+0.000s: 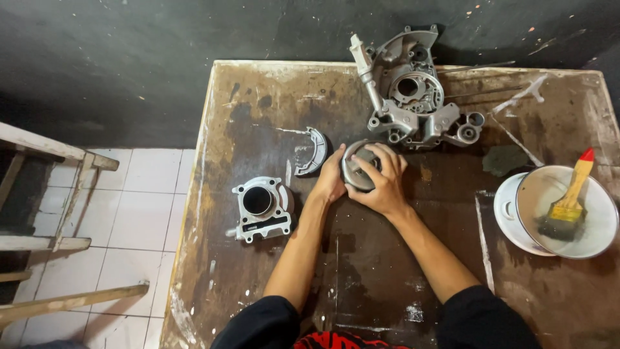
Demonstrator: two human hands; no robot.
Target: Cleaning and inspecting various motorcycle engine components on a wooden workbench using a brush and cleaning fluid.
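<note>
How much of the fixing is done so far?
Looks done: the cylinder, the engine case and a curved brake shoe lie apart on the table, all bare and looking clean. In hand: both hands, left and right, grip a round metal drum. Left, probably: nothing is joined yet, and the brush rests in its bowl.

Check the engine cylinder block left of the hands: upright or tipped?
Upright: the cylinder block sits flat on the table, its round bore facing straight up, clear of both hands.
</note>
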